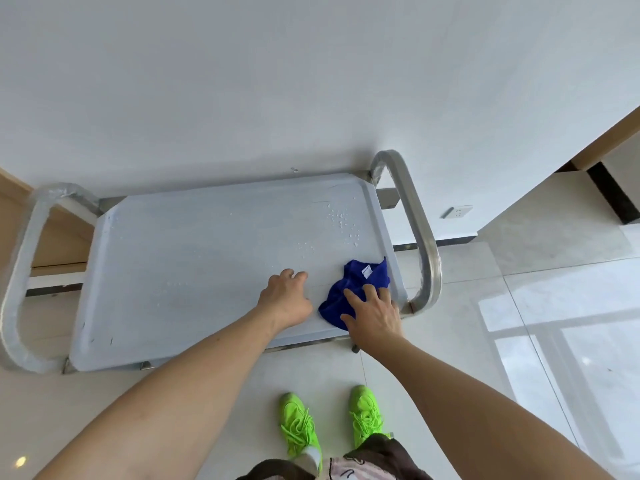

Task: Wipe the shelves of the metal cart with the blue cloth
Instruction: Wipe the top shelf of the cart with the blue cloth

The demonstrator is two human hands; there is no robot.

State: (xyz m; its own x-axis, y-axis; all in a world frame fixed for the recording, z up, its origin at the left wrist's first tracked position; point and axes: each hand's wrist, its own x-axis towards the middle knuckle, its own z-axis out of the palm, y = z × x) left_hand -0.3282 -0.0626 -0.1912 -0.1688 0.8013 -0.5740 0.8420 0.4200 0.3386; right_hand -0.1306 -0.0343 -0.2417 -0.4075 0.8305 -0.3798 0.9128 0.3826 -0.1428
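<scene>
a: what are the hands doing?

b: the right hand (pixel 375 315) lies flat, fingers spread, pressing down on a crumpled blue cloth (pixel 356 289) – it is not gripping it, just palm on top, with the far half of the cloth showing beyond the fingertips. the left hand (pixel 285 299) rests just beside the cloth, fingers loosely curled against the bare surface, holding nothing.

a: and where is the cloth?

b: on the top shelf (pixel 180 271) of the metal cart, in the near right corner, close to the right handle (pixel 420 237), a bent steel tube. a matching left handle (pixel 20 271) looks wrapped in clear film.

a: is the shelf wet?

b: yes – water droplets (pixel 341 221) are scattered toward the far right corner, with a few fainter ones nearer the middle.

a: so how far along is it?

b: it looks like the wiping of the top shelf is in hand, near its right end. the next move would call for steady downward pressure and a sweep away toward those droplets, then leftward across the rest. any lower shelves are hidden under the top one.

a: anything else?

b: bright green sneakers (pixel 301 424) on a pale tiled floor (pixel 519 323).
</scene>
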